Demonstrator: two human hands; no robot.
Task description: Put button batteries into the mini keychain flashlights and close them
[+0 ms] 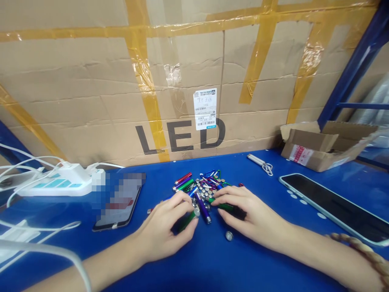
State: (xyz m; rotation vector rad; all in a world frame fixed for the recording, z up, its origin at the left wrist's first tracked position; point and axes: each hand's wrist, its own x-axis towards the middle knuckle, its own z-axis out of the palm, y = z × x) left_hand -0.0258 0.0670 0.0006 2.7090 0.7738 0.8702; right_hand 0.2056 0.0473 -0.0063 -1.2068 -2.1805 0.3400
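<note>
The left hand (165,233) is clamping a glossy green cylinder (187,221); the right hand (247,217) is pinching a slim tube (223,206), with a metallic pile (202,184) lying at twelve o'clock.

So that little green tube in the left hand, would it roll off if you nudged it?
Probably: the green tube looks round and smooth, and the blue table is flat. It seems light, since the left hand pinches it with fingertips alone. Its glossy shell may be slippery.

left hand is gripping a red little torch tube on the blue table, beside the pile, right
Not red: the head view shows the left hand gripping a green torch tube on the blue table, beside the pile.
</note>
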